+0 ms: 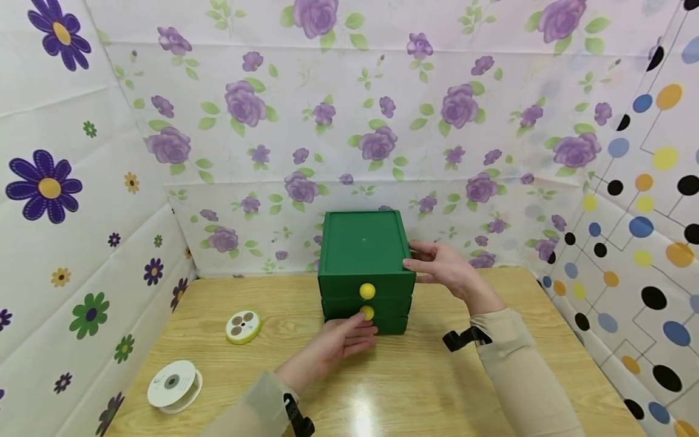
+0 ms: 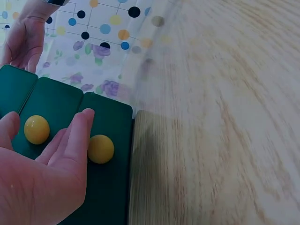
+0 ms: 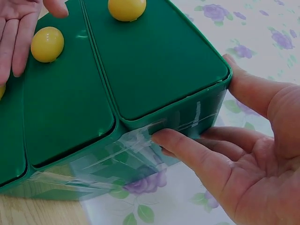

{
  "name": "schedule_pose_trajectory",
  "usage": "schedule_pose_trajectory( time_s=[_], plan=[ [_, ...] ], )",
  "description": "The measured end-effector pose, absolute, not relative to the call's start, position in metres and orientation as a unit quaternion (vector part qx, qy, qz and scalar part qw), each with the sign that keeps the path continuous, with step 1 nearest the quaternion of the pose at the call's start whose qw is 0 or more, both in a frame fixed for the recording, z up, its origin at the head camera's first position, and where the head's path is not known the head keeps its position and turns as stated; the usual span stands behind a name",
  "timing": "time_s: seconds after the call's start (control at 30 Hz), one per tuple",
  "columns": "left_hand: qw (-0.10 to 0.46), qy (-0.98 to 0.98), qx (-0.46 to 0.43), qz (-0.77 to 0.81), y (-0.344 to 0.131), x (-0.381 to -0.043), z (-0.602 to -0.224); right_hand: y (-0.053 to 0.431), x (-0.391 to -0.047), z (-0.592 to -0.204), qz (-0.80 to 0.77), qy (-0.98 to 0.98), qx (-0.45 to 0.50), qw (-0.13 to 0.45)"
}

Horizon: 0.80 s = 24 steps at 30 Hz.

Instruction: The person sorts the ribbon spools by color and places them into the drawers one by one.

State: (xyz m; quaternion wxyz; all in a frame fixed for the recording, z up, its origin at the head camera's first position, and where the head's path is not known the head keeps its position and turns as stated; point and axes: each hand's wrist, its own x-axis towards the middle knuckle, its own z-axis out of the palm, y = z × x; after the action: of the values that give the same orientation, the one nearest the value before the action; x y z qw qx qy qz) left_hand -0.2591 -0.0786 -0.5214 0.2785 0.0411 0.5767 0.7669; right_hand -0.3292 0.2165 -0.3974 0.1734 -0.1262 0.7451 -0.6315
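Note:
A green box of three stacked drawers stands against the back cloth, its drawer fronts closed, with round yellow knobs. My left hand is at its front, thumb and straight fingers on either side of the middle drawer's yellow knob. Gaps show between the fingers and that knob in the wrist views. The lowest knob sits beside the back of those fingers. At the box's right side is my right hand, thumb at the top front corner and extended fingers against the taped side wall. The top knob is untouched.
A white spool lies at the table's left front, and a smaller yellow-rimmed spool lies between it and the box. Patterned cloth walls enclose the wooden table at the back and sides.

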Motion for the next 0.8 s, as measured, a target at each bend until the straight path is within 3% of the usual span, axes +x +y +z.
schedule_pose_trajectory(
  time_s=[0.8],
  plan=[
    [0.252, 0.574, 0.019, 0.779, -0.076, -0.265, -0.512, 0.214, -0.327, -0.391, -0.573, 0.797, -0.108, 0.156]
  ],
)
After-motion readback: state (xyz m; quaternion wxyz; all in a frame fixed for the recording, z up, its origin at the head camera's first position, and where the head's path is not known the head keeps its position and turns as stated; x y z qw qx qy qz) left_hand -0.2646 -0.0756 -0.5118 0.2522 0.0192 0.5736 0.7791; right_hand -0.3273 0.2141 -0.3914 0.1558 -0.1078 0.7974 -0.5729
